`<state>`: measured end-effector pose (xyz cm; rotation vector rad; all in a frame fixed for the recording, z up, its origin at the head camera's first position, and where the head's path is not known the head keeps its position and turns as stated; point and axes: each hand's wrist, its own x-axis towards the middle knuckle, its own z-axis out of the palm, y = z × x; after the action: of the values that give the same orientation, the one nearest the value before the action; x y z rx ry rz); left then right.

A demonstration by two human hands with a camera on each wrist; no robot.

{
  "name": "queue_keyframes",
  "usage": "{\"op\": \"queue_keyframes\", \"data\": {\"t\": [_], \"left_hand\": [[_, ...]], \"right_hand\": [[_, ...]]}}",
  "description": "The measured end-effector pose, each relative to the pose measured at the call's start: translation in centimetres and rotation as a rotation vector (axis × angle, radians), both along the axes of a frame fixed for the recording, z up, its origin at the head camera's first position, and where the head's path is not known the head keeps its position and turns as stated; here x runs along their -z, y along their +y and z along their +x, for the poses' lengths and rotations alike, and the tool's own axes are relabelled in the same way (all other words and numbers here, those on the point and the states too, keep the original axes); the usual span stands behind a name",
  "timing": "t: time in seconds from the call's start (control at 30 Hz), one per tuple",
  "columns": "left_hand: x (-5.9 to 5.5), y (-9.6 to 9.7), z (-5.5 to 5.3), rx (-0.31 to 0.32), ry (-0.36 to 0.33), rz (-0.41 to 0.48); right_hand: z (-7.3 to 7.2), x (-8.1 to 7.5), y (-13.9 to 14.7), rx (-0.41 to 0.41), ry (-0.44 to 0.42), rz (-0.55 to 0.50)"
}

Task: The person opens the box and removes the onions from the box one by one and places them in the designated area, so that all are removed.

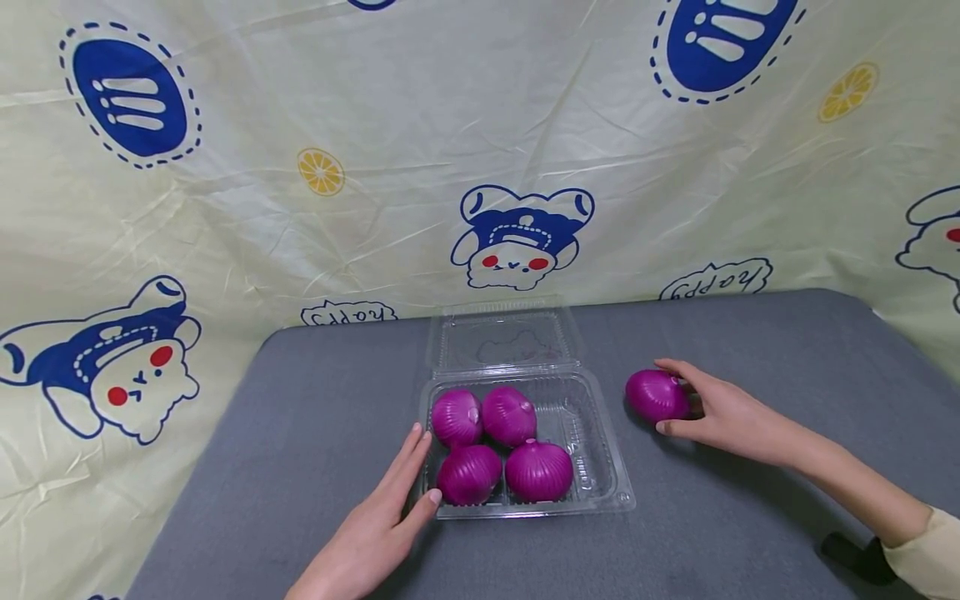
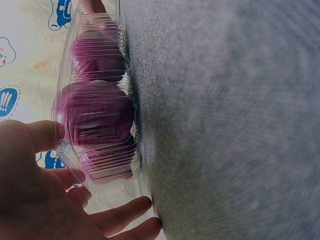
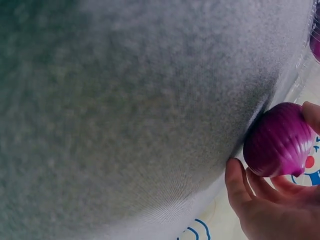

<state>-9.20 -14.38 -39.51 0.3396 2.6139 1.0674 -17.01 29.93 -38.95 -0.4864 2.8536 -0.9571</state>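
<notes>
A clear plastic clamshell box (image 1: 588,417) lies with its lid tipped back, and several red onions (image 1: 539,471) sit in its left and middle part. My left hand (image 1: 378,517) is at the box's left side, fingers extended along the wall and thumb by the near left corner. In the left wrist view, the onions show through the ribbed wall. To the right of the box, my right hand (image 1: 720,412) holds a single red onion (image 1: 655,396) between thumb and fingers, low over the table. The right wrist view shows the thumb on one side of this onion (image 3: 277,142) and the fingers under the other.
The grey cloth-covered table (image 1: 315,417) runs back to a pale printed curtain (image 1: 405,108) with cartoon figures. The transparent lid (image 1: 506,342) lies behind the box, toward the curtain. A black strap (image 1: 855,558) shows at the right wrist beside a cream sleeve.
</notes>
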Motion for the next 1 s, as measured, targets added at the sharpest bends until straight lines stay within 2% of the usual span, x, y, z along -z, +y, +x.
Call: {"op": "queue_keyframes", "data": {"t": [0.2,0.37,0.57,0.67,0.83,1.0], "left_hand": [[0.0,0.0,0.0,-0.001,0.004,0.0],[-0.1,0.0,0.0,0.002,0.005,0.004],[0.0,-0.1,0.0,0.008,0.022,0.014],[0.0,-0.1,0.0,0.006,0.018,0.015],[0.0,-0.1,0.1,0.009,0.024,0.015],[0.0,0.0,0.0,-0.001,-0.001,0.002]], "right_hand": [[0.3,-0.2,0.4,-0.013,-0.01,-0.02],[0.7,-0.5,0.6,0.003,0.023,-0.002],[1.6,-1.2,0.3,0.033,0.111,0.062],[2.2,-1.5,-0.3,0.032,0.164,0.054],[3.1,-1.8,-1.6,-0.012,0.251,0.023],[3.9,-2.1,-3.1,-0.045,0.34,0.044]]}}
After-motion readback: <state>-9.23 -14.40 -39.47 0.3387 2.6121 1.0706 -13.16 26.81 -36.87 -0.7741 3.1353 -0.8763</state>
